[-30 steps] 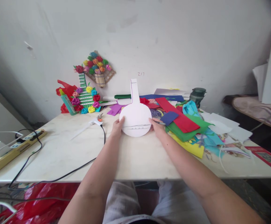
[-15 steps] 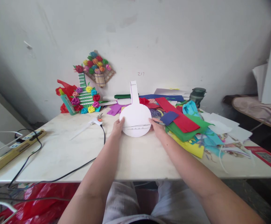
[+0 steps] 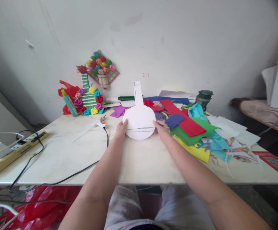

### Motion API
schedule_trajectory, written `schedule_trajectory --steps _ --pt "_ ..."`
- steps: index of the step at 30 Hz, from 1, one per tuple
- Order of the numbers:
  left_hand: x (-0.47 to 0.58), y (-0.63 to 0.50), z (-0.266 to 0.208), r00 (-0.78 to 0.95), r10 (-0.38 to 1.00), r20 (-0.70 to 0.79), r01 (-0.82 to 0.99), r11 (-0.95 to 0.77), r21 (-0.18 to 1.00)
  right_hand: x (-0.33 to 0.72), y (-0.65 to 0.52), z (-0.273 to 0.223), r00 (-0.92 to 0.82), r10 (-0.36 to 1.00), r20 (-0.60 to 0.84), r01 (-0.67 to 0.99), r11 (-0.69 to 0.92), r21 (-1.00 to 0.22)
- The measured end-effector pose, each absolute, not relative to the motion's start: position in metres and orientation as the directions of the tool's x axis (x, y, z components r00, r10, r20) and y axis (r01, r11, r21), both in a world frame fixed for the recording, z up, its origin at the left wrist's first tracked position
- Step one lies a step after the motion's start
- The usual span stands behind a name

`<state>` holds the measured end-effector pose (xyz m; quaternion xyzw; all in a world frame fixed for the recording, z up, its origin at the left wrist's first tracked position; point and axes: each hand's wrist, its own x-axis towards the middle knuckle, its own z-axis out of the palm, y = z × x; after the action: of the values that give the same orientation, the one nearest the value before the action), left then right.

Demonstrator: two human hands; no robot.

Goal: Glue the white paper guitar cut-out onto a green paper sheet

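A white cardboard cutout (image 3: 139, 116), with a round body and a long upright neck, is held up between my hands. Pen lines and a row of small circles cross its lower part, and a purple line runs along the neck. My left hand (image 3: 122, 128) grips the left edge, thumb on the front. On the other side my right hand (image 3: 160, 128) pinches the right edge and also has a dark pen (image 3: 163, 126) in its fingers. The fingers behind the cutout are hidden.
A white glue gun (image 3: 98, 124) with a black cord lies left, near a power strip (image 3: 16, 153). Behind stand a glue bottle (image 3: 70, 103) and a flower-trimmed green cutout (image 3: 87, 92). Coloured paper sheets (image 3: 189, 131) heap up at right, before a dark green jar (image 3: 204, 98).
The view has shifted very slightly. Both hands keep hold of the white cutout, which stands almost exactly as before.
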<state>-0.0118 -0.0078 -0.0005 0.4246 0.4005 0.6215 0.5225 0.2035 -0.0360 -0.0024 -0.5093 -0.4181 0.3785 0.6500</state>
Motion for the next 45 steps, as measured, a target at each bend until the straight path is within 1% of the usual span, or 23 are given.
schedule_trajectory --steps 8,16,22,29,37,45 --pt "-0.012 -0.007 -0.001 -0.115 0.988 0.108 -0.264 -0.135 0.955 0.205 -0.036 -0.003 0.323 0.929 0.182 -0.05 0.209 -0.977" --pt "-0.013 -0.006 -0.002 -0.123 0.988 0.094 -0.295 -0.126 0.947 0.205 -0.037 -0.002 0.318 0.927 0.197 -0.06 0.228 -0.972" --pt "-0.014 -0.005 -0.004 -0.117 0.988 0.096 -0.306 -0.128 0.944 0.203 -0.041 0.004 0.367 0.916 0.16 -0.063 0.196 -0.979" --pt "-0.013 -0.006 -0.004 -0.108 0.987 0.117 -0.291 -0.144 0.946 0.202 -0.043 0.007 0.358 0.92 0.16 -0.059 0.194 -0.979" --pt "-0.012 -0.008 -0.001 -0.122 0.988 0.099 -0.274 -0.129 0.953 0.202 -0.041 0.005 0.37 0.914 0.168 -0.052 0.201 -0.978" --pt "-0.013 -0.007 0.0 -0.187 0.98 0.067 -0.27 -0.116 0.956 0.204 -0.04 0.002 0.333 0.922 0.196 -0.023 0.216 -0.976"
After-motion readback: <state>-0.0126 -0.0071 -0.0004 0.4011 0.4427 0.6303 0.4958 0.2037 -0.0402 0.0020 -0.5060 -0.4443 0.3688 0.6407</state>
